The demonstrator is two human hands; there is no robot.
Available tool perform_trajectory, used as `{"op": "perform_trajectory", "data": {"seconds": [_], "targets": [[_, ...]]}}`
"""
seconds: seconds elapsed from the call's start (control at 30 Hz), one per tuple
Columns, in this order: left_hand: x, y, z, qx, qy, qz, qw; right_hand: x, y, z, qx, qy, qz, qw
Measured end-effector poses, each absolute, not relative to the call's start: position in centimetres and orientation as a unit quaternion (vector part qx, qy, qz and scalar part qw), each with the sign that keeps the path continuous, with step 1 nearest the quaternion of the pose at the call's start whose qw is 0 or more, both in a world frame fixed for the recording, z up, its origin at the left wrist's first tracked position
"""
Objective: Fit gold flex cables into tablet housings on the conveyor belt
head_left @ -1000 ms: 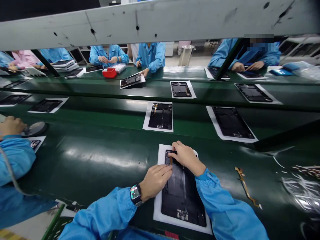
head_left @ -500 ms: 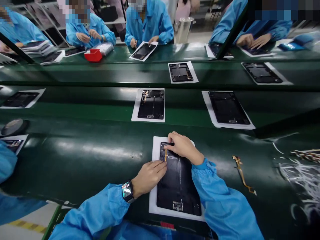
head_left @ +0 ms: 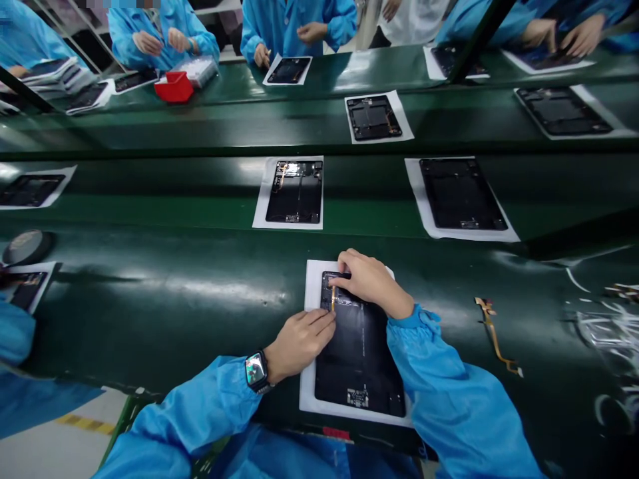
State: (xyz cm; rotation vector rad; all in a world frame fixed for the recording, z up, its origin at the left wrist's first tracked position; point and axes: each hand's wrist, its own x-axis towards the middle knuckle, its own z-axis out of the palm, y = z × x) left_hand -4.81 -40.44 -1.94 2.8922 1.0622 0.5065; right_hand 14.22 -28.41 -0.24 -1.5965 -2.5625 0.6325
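Note:
A black tablet back panel (head_left: 362, 356) lies on a white sheet (head_left: 310, 392) on the green bench in front of me. A thin orange flex cable (head_left: 333, 299) runs along its upper left edge. My right hand (head_left: 369, 283) rests on the panel's top left corner, fingers curled and pressing the cable's upper end. My left hand (head_left: 299, 342), with a smartwatch (head_left: 255, 372) on its wrist, lies at the panel's left edge, fingers together, tips touching the cable's lower end.
A loose orange flex cable (head_left: 494, 336) lies on the bench to the right, near clear plastic wrap (head_left: 606, 332). More panels on white sheets (head_left: 294, 191) (head_left: 462, 194) (head_left: 373, 117) ride the conveyor. Workers in blue coats stand beyond; a red tray (head_left: 174, 87) sits far left.
The camera tilted down, so the overhead beam left the view. My left fingers slid slightly along the panel's left edge beside the cable. My right hand stayed on the top corner.

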Motion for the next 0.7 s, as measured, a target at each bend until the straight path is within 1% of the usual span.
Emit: {"op": "perform_trajectory", "data": {"seconds": [0.27, 0.37, 0.47, 0.57, 0.7], "targets": [[-4.6, -40.5, -1.7, 0.931, 0.334, 0.147, 0.005, 14.0, -28.6, -0.2, -0.52, -0.83, 0.199, 0.032], [-5.0, -40.3, -1.6, 0.928, 0.335, 0.158, 0.05, 13.8, -29.0, 0.3, -0.534, -0.829, 0.166, 0.032], [-5.6, -39.8, -1.3, 0.914, 0.339, 0.197, 0.105, 14.0, -29.4, 1.4, -0.528, -0.834, 0.15, 0.06], [-6.1, -39.4, -1.0, 0.907, 0.343, 0.218, 0.111, 14.6, -29.9, 3.0, -0.484, -0.844, 0.211, 0.094], [-6.2, -39.1, -0.9, 0.927, 0.327, 0.155, 0.103, 15.5, -30.9, 5.5, -0.457, -0.837, 0.289, 0.088]]}}
